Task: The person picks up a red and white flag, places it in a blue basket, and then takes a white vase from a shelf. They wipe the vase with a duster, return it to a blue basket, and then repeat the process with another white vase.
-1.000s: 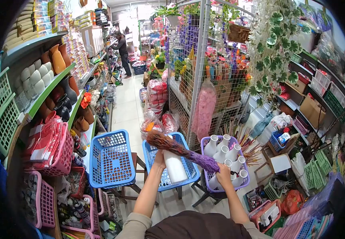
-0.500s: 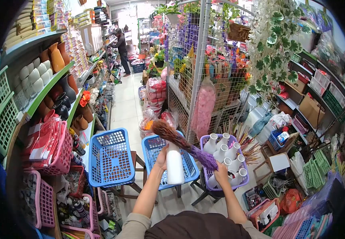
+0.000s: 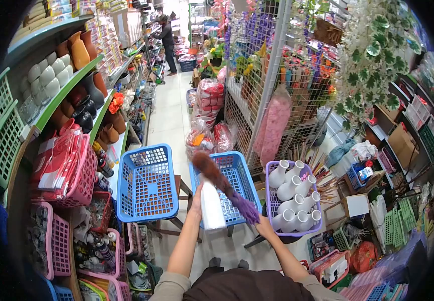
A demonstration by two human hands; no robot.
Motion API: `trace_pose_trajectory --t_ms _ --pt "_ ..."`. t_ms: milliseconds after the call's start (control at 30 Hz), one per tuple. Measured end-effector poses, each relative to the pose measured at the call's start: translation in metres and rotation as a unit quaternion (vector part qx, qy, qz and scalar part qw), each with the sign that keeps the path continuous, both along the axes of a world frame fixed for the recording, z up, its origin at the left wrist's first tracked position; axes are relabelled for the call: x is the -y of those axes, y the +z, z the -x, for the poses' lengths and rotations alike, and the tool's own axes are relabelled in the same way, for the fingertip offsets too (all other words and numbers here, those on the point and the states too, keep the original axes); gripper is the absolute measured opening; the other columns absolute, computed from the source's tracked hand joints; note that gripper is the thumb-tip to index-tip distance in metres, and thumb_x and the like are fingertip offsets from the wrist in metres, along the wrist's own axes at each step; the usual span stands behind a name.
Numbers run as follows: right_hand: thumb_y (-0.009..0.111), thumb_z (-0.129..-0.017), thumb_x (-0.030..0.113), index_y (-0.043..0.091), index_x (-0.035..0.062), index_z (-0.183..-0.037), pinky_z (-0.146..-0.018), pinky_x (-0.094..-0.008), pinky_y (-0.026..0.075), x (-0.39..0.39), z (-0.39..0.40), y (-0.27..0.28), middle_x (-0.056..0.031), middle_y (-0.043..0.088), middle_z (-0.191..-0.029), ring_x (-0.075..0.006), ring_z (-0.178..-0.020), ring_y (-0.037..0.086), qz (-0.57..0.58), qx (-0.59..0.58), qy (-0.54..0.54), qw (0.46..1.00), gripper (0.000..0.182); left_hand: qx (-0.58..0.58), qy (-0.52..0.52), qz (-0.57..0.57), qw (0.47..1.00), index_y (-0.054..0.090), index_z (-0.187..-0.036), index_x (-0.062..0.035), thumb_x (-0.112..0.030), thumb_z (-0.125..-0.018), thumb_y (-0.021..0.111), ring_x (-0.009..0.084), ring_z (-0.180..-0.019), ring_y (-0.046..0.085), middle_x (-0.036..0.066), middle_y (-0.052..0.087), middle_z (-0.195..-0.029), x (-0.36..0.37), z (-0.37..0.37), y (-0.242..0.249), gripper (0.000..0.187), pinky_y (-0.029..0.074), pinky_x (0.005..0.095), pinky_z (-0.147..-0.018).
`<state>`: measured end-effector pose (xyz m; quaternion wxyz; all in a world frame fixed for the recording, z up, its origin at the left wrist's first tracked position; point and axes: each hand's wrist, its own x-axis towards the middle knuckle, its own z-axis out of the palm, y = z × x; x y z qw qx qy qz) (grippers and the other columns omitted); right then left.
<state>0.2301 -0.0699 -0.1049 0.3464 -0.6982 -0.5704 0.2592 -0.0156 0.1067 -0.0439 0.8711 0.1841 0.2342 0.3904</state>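
Observation:
My left hand (image 3: 196,202) is closed around the side of a white ceramic vase (image 3: 213,209), tilted with its broad end toward me; its neck is hidden behind the duster. In my right hand (image 3: 264,227) is the purple end of a fluffy brown-and-purple duster (image 3: 223,184), which slants across the vase's upper part. Beneath them sits a blue plastic basket (image 3: 249,181) with no vase visible in it. To the right, a purple basket (image 3: 269,193) holds several white bottle-shaped vases (image 3: 289,188).
Another blue basket (image 3: 149,159) rests on a stool at left. Shelves (image 3: 71,90) of pots and pink baskets (image 3: 80,175) line the left. A wire mesh rack (image 3: 272,75) with artificial flowers stands ahead. A person (image 3: 167,44) is farther down the aisle.
My view has shifted, so the baskets appear lower-angled and farther right. The duster and vase have moved left relative to the purple basket, with the duster still against or over the vase.

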Motion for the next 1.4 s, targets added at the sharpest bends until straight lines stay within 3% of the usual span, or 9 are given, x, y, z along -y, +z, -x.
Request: trace_pose_trajectory --t_ms 433,567,700,767,833,933,1167,1300,1400 --pt "0.058 -0.073 0.019 0.057 -0.0026 -0.098 -0.079 -0.0457 0.044 -0.125 0.075 -0.084 -0.0285 0.06 -0.091 -0.0437 -0.09 0.057 0.095 -0.046 -0.151 0.983 0.034 -0.023 0.014 -0.017 0.999 0.053 -0.103 0.0008 -0.055 -0.078 0.055 0.0237 -0.076 0.062 0.015 0.062 -0.089 0.035 0.026 0.043 0.061 0.052 0.0346 -0.071" --pt "0.065 -0.066 0.017 0.051 -0.0017 -0.111 -0.076 -0.0413 0.047 -0.115 0.069 -0.059 -0.0236 0.06 -0.098 -0.0392 -0.084 0.06 0.092 -0.203 -0.163 0.961 0.05 -0.007 0.029 -0.018 0.999 0.052 -0.107 0.0031 -0.056 -0.077 0.055 0.0264 -0.077 0.063 0.017 0.061 -0.089 0.038 0.031 0.045 0.066 0.053 0.0372 -0.072" --pt "0.069 -0.065 0.017 0.05 -0.0002 -0.114 -0.071 -0.0343 0.048 -0.127 0.052 -0.043 -0.016 0.061 -0.097 -0.0258 -0.077 0.061 0.045 -0.166 -0.162 0.972 0.056 -0.016 0.059 -0.037 0.997 0.052 -0.107 -0.0002 -0.054 -0.078 0.055 0.0241 -0.078 0.062 0.016 0.061 -0.092 0.05 0.021 0.07 0.061 0.052 0.0359 -0.072" --pt "0.068 -0.072 0.021 0.052 0.0012 -0.113 -0.071 -0.0303 0.047 -0.117 0.061 0.053 -0.0136 0.06 -0.101 -0.0182 -0.083 0.06 0.046 -0.276 -0.092 0.956 0.048 -0.018 0.071 -0.047 0.996 0.051 -0.109 -0.0002 -0.054 -0.079 0.055 0.0241 -0.079 0.062 0.015 0.061 -0.092 0.06 0.011 0.084 0.062 0.053 0.0361 -0.072" --pt "0.062 -0.082 0.024 0.052 0.0016 -0.113 -0.072 -0.0283 0.046 -0.11 0.067 0.118 -0.0116 0.059 -0.104 -0.0138 -0.088 0.057 0.117 -0.524 0.056 0.841 0.039 -0.011 0.133 -0.06 0.989 0.051 -0.111 0.0001 -0.051 -0.081 0.055 0.0228 -0.08 0.062 0.014 0.061 -0.095 0.071 -0.002 0.102 0.059 0.053 0.0359 -0.072" --pt "0.06 -0.084 0.027 0.048 0.0009 -0.121 -0.083 -0.0291 0.043 -0.09 0.083 0.196 -0.0119 0.057 -0.112 -0.0179 -0.1 0.054 0.062 -0.471 0.172 0.863 0.047 -0.022 0.173 -0.114 0.978 0.05 -0.114 0.0001 -0.046 -0.084 0.055 0.02 -0.082 0.062 0.012 0.061 -0.097 0.079 -0.012 0.109 0.055 0.052 0.0337 -0.073" --pt "0.07 -0.076 0.031 0.04 -0.0004 -0.128 -0.09 -0.0318 0.041 -0.038 0.112 0.223 -0.0156 0.054 -0.115 -0.0209 -0.107 0.052 0.019 -0.204 0.346 0.916 0.068 -0.183 0.407 -0.115 0.888 0.05 -0.115 -0.0018 -0.034 -0.085 0.059 0.0139 -0.084 0.058 0.007 0.058 -0.097 0.142 -0.001 0.126 0.045 0.048 0.0279 -0.073" --pt "0.071 -0.073 0.037 0.042 0.0004 -0.125 -0.082 -0.0332 0.046 -0.033 0.143 0.195 -0.0176 0.06 -0.106 -0.0244 -0.094 0.059 -0.017 -0.219 0.428 0.877 0.07 -0.187 0.444 -0.101 0.87 0.048 -0.119 -0.0032 -0.036 -0.086 0.057 0.0134 -0.092 0.055 0.006 0.056 -0.103 0.186 0.023 0.12 0.047 0.046 0.0274 -0.078" --pt "0.068 -0.079 0.021 0.043 -0.0016 -0.123 -0.081 -0.0304 0.045 -0.018 0.173 0.195 -0.0134 0.057 -0.108 -0.0186 -0.095 0.057 0.06 -0.366 0.429 0.824 0.056 -0.245 0.471 -0.118 0.839 0.043 -0.126 -0.0044 -0.034 -0.088 0.054 0.0134 -0.101 0.052 0.006 0.054 -0.112 0.226 0.038 0.13 0.049 0.042 0.0272 -0.085"
